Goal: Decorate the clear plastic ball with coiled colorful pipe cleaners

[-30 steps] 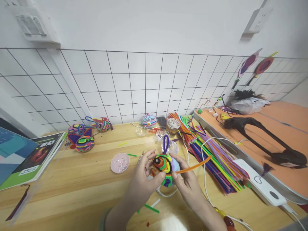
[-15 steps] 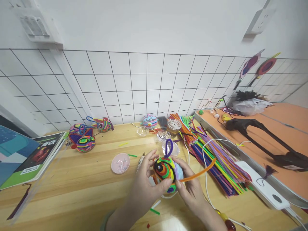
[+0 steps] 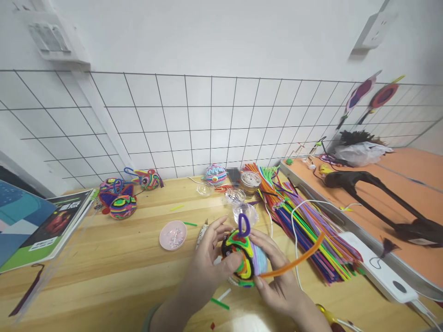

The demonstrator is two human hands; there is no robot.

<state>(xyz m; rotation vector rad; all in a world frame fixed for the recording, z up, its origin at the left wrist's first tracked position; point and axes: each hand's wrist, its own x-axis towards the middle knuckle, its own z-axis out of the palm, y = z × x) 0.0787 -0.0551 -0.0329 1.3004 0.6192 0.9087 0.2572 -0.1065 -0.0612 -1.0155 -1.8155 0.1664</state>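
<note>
Between my two hands is a round ornament [image 3: 249, 251] covered in coiled, multicoloured pipe cleaners, with a purple loop [image 3: 244, 224] on top. My left hand [image 3: 211, 265] grips its left side, the thumb pressed across the front over a dark, eye-like spot. Wrapped around the pale blue and lilac right side is my right hand [image 3: 277, 279]. An orange pipe cleaner [image 3: 297, 264] runs from the ornament near the right thumb and sticks out freely to the right, its end bent upward. The ornament's underside and back are hidden.
Left of my hands stands a pink dish [image 3: 169, 236] of small beads. A pipe-cleaner bundle [image 3: 308, 235] and white power strip [image 3: 377, 267] lie right. Clear plastic domes [image 3: 245, 215] sit behind the ornament; finished ornaments [image 3: 122, 206] and books [image 3: 51, 230] are at left.
The ornament has turned and shifted slightly right and down. My left thumb has moved up onto its front. The orange pipe cleaner's free end has swung right.
</note>
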